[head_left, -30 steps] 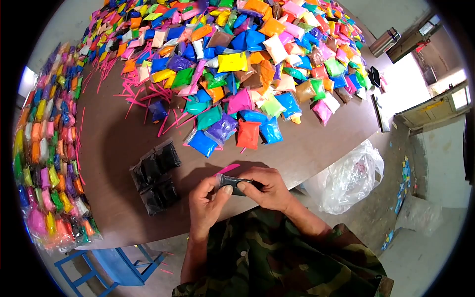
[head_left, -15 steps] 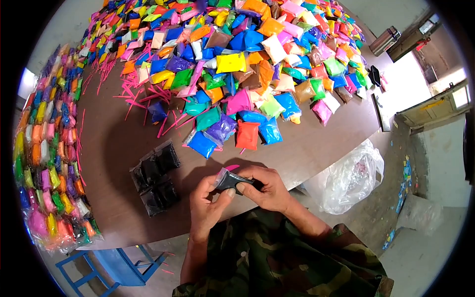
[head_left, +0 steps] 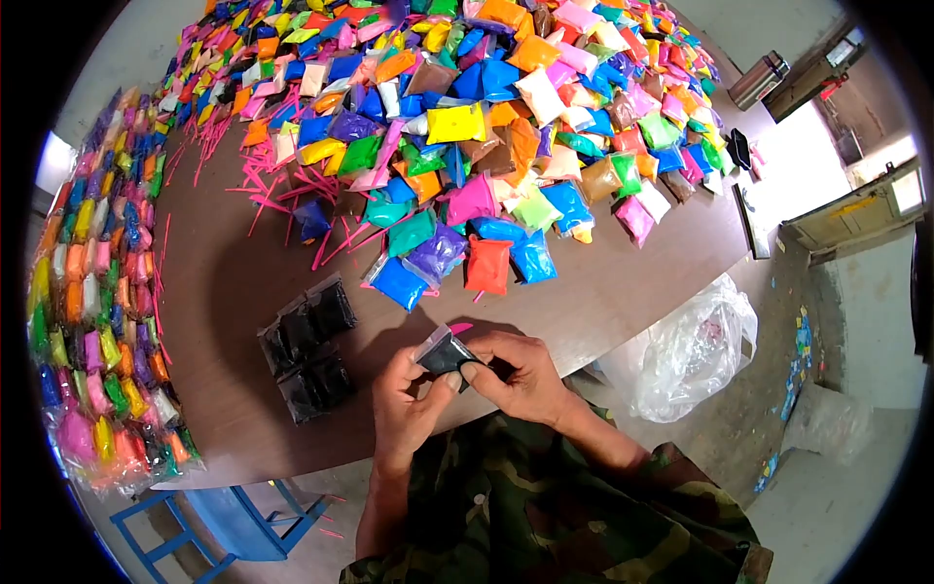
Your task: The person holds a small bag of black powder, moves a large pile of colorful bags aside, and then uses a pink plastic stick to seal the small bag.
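Observation:
Both hands grip a small clear packet of black clay-like material (head_left: 443, 354) near the table's front edge. My left hand (head_left: 409, 404) pinches its left side, thumb at the lower edge. My right hand (head_left: 520, 375) closes on the right side, with its thumb on the packet's face. A pink strip (head_left: 460, 329) shows just behind the packet, partly covered by the fingers. To the left of my hands, several black packets (head_left: 309, 326) lie grouped on the brown table (head_left: 584, 302).
A big heap of colourful packets (head_left: 455, 125) covers the table's far side, with loose pink strips (head_left: 268, 190) beside it. Rows of bagged packets (head_left: 97, 341) line the left edge. A clear plastic bag (head_left: 681, 360) is at right, a blue stool (head_left: 233, 526) below left.
The black packet has tilted slightly between my fingers, its right end now lower. Both hands stay in nearly the same place.

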The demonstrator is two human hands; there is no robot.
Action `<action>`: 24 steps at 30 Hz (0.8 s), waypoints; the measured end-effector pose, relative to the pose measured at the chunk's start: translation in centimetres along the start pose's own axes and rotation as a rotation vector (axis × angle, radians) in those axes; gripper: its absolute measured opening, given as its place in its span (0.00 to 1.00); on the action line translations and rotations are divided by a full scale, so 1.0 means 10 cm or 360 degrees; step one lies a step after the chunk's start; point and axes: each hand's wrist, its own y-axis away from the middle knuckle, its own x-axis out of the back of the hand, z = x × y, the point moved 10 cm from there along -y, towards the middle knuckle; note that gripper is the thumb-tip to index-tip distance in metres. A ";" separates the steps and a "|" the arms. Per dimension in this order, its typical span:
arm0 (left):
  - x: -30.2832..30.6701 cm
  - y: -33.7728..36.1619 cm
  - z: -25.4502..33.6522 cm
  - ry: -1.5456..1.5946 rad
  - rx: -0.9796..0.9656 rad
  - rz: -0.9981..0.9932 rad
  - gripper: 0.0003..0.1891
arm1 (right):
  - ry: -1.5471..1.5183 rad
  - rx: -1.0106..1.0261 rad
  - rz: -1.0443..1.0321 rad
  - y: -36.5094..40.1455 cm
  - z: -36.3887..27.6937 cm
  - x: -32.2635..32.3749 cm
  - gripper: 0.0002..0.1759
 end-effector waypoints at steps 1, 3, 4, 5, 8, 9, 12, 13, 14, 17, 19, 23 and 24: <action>0.00 0.01 0.01 -0.0008 -0.0001 0.0012 0.19 | 0.0003 -0.0003 -0.0020 0.00 0.00 -0.01 0.11; 0.00 0.02 0.05 -0.0021 -0.0005 0.0034 0.18 | -0.0003 -0.0062 -0.0020 0.01 0.03 -0.01 0.10; -0.01 0.03 0.09 -0.0035 -0.0017 0.0048 0.17 | -0.0012 -0.0119 0.0001 0.04 0.06 -0.02 0.10; -0.02 0.04 0.13 -0.0048 -0.0029 0.0062 0.16 | -0.0020 -0.0176 0.0021 0.08 0.08 -0.03 0.10; -0.03 0.07 0.15 -0.0020 -0.0083 0.0045 0.14 | -0.0170 -0.0201 0.0161 0.15 0.10 -0.06 0.09; -0.03 0.08 0.15 0.0001 -0.0104 0.0029 0.14 | -0.0170 -0.0190 0.0168 0.16 0.09 -0.08 0.09; 0.04 0.14 0.04 0.0022 -0.0026 0.0102 0.12 | -0.0149 -0.0163 0.0131 0.16 0.07 -0.11 0.09; 0.04 0.15 0.01 0.0000 0.0009 0.0085 0.11 | -0.0128 -0.0160 0.0076 0.14 0.06 -0.10 0.09; 0.04 0.16 -0.02 -0.0022 0.0043 0.0068 0.11 | -0.0107 -0.0158 0.0021 0.13 0.05 -0.11 0.09; 0.06 0.20 -0.06 -0.0248 0.0085 0.0025 0.09 | -0.0196 -0.0293 -0.0085 0.15 0.16 -0.16 0.09; 0.05 0.20 -0.04 -0.0315 0.0052 0.0008 0.09 | -0.0245 -0.0306 -0.0108 0.16 0.17 -0.17 0.08; -0.05 0.17 0.09 -0.0219 -0.0021 0.0048 0.11 | -0.0335 -0.0279 0.0082 0.17 0.20 -0.11 0.08; -0.06 0.17 0.10 -0.0206 -0.0019 0.0072 0.11 | -0.0325 -0.0275 0.0097 0.17 0.21 -0.12 0.08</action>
